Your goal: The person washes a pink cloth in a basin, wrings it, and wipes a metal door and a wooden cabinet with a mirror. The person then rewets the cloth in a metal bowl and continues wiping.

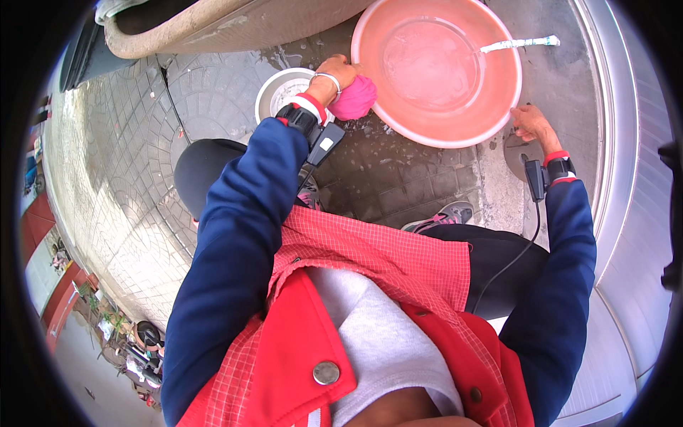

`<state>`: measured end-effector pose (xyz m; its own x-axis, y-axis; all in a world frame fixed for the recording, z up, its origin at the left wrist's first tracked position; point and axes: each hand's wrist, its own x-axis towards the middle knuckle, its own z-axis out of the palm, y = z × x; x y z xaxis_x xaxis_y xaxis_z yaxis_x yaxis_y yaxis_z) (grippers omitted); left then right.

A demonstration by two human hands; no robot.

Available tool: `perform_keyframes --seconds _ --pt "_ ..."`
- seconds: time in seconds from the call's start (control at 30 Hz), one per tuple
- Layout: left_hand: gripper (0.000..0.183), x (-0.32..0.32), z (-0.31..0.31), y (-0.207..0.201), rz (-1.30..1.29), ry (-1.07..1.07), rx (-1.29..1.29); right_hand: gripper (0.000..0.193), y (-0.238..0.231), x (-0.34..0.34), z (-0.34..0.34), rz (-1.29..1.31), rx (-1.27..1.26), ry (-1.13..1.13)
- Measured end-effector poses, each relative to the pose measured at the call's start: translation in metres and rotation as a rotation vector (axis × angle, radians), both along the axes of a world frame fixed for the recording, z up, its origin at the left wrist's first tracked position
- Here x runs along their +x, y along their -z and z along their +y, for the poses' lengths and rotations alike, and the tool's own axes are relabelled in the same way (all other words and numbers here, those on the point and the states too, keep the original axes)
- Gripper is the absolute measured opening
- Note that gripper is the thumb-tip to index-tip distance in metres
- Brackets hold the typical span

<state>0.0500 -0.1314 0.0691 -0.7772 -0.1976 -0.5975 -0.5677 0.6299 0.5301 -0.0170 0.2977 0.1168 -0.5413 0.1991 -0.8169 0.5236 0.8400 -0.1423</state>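
Note:
My left hand [339, 73] is closed around a bunched bright pink cloth [354, 99], which hangs between a small pale bowl and a big basin. The pale bowl [267, 96] stands on the ground just left of that hand, partly covered by my wrist; something whitish shows inside. The large salmon-pink basin [398, 117] fills the upper middle, with a shiny wet bottom. At its right lower rim my right hand [530, 122] has its fingers curled against the edge. A slim white strip with blue marks [523, 44] lies across the basin's right rim.
A big beige rounded vessel [235, 32] stands at the upper left, beyond the bowl. Wet paving [384, 181] lies between my shoes. A pale metal panel [640, 192] runs along the right side. A black cable [516, 260] hangs from my right wrist device.

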Motion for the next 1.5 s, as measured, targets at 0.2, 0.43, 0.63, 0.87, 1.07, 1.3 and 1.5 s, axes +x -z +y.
perform_keyframes --seconds 0.2,0.43,0.63,0.87,1.07,1.3,1.5 --pt "0.039 -0.024 0.028 -0.044 0.322 -0.106 0.124 0.048 -0.054 -0.009 -0.065 -0.106 -0.328 -0.252" --pt "0.037 -0.031 0.079 -0.029 -0.01 -0.555 1.045 0.061 -0.026 0.043 -0.15 0.001 -0.938 -0.127" --pt "0.037 -0.026 0.07 -0.039 -0.08 -0.527 1.223 0.051 -0.014 0.009 -0.142 0.141 -0.868 0.043" --pt "0.007 -0.022 0.074 -0.024 0.16 -0.425 1.125 0.045 0.012 -0.003 -0.127 0.357 -0.971 -0.005" --pt "0.026 -0.015 0.077 -0.031 0.437 -0.356 0.329 0.027 -0.002 -0.018 -0.139 0.078 -0.936 0.19" --pt "0.036 -0.026 0.048 -0.048 0.484 -0.302 0.106 0.025 0.033 -0.068 -0.095 0.373 -0.788 -0.071" --pt "0.03 -0.059 0.07 -0.029 0.458 -0.417 0.246 0.014 0.087 -0.046 -0.073 0.898 -0.394 -0.188"
